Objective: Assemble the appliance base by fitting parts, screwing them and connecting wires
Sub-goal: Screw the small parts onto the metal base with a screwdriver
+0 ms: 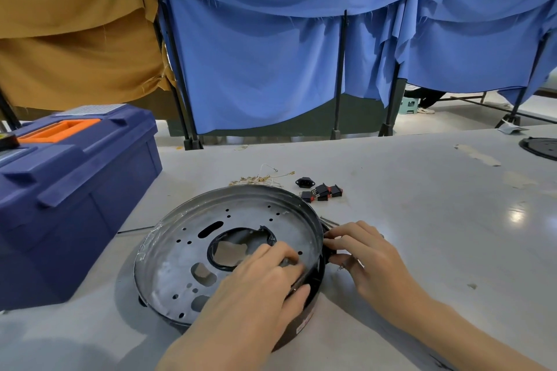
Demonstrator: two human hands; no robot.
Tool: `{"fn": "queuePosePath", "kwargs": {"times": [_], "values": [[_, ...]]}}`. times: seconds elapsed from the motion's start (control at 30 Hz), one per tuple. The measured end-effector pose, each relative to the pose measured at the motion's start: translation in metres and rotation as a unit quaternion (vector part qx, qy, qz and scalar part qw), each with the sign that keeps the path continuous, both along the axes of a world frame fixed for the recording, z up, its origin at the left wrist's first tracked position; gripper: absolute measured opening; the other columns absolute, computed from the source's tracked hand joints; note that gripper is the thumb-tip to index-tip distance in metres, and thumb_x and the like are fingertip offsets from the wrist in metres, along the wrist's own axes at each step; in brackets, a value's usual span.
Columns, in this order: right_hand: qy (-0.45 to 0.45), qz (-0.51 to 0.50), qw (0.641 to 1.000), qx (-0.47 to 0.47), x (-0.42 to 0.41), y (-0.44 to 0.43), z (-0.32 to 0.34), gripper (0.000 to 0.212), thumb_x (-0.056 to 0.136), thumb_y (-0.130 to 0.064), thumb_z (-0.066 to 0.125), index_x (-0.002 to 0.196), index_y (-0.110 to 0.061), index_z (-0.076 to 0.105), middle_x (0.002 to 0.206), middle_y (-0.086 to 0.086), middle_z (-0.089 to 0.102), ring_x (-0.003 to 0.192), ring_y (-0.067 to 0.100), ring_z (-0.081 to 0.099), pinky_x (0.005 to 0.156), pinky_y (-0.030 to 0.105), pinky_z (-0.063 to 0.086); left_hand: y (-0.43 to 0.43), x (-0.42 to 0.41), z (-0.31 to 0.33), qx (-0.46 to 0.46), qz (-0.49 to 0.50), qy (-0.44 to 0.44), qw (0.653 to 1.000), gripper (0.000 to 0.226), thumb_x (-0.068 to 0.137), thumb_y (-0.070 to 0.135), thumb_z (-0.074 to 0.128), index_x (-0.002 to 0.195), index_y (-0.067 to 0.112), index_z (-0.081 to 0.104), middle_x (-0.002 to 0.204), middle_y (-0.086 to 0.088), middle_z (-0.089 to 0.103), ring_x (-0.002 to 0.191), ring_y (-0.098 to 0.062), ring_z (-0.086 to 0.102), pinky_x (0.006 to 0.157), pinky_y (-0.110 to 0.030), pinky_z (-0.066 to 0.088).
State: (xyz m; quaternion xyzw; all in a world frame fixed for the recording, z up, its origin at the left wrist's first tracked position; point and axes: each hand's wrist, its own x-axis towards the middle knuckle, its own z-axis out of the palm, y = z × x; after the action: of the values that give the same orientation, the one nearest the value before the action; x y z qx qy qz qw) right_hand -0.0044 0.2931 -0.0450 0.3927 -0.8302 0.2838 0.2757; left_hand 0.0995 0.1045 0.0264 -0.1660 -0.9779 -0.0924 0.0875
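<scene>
The round appliance base (pixel 187 250), a grey metal pan with holes inside a black outer wall, lies on the white table (pixel 422 205) in front of me. My left hand (pixel 256 289) grips its near right rim, fingers inside and thumb outside. My right hand (pixel 370 256) is at the outside of the right wall, fingertips pinching a small black part against it. That part is mostly hidden by the fingers. Behind the base lie several black and red switches (pixel 322 192), a black power socket (pixel 305 182) and loose wires with terminals (pixel 259 179).
A blue toolbox (pixel 75 190) with an orange handle stands on the left, close to the base. A few screws (pixel 330 222) lie just beyond my right hand. Another black round part (pixel 541 147) sits at the far right edge. Blue and brown cloth screens hang behind the table.
</scene>
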Motion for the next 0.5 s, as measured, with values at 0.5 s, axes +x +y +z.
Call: {"fn": "queuePosePath", "kwargs": {"times": [0.5], "values": [[0.010, -0.015, 1.000, 0.005, 0.005, -0.003, 0.006, 0.022, 0.073, 0.009, 0.064, 0.090, -0.004, 0.072, 0.095, 0.002, 0.069, 0.082, 0.025, 0.063, 0.073, 0.029, 0.043, -0.009, 0.000, 0.004, 0.118, 0.014, 0.038, 0.992, 0.033, 0.097, 0.049, 0.035, 0.098, 0.033, 0.064, 0.112, 0.031, 0.043, 0.091, 0.006, 0.045, 0.074, -0.016, 0.036]]}}
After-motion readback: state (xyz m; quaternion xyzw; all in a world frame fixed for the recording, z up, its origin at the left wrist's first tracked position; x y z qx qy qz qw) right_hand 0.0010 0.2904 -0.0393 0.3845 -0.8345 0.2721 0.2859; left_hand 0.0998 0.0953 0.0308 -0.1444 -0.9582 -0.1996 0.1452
